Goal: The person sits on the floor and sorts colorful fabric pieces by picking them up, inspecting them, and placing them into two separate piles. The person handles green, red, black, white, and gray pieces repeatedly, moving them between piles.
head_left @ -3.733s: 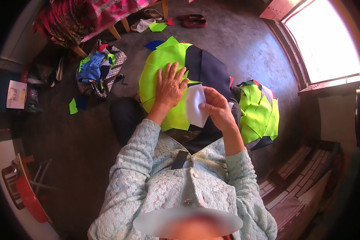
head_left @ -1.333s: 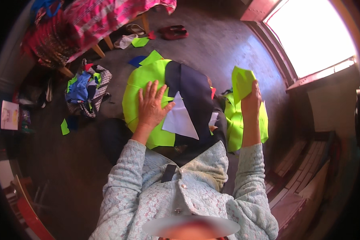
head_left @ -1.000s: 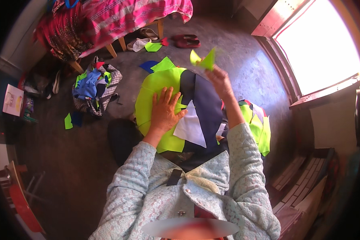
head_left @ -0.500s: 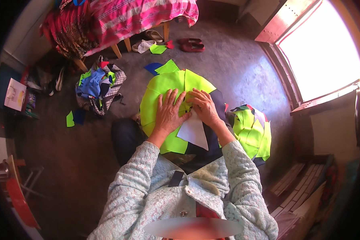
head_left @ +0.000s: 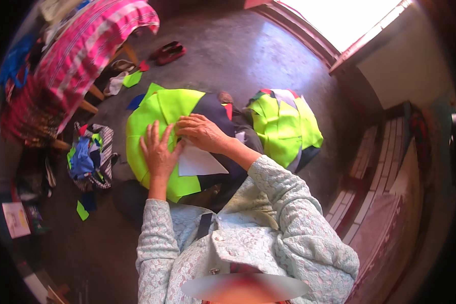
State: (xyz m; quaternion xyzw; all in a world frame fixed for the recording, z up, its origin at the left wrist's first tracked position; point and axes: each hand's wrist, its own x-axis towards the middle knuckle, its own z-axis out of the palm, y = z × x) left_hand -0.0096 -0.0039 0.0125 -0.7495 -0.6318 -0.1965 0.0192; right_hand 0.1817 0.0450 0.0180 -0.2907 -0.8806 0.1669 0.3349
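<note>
A round cover of bright yellow-green cloth panels (head_left: 142, 129) with a dark section lies spread over my lap. A light grey pointed cloth piece (head_left: 200, 161) rests on its middle, the narrow end under my fingers. My left hand (head_left: 159, 152) lies on the yellow-green cloth, palm down with fingers spread. Close beside it, my right hand (head_left: 202, 133) has its fingers bent and drawn together at the cover's centre, by the grey piece's tip. Whatever is between those fingertips is hidden.
To the right sits a heap of yellow-green cloth pieces (head_left: 278, 124). A checked bag of scraps (head_left: 88, 157) stands on the left. Dark red shoes (head_left: 168, 53) lie near a table with a pink striped cloth (head_left: 93, 43). Slatted wood (head_left: 375, 172) is at the right.
My view has swung to the right, so the room appears shifted left and turned. Both hands remain at the middle of the cover, the right one now reaching across more sideways.
</note>
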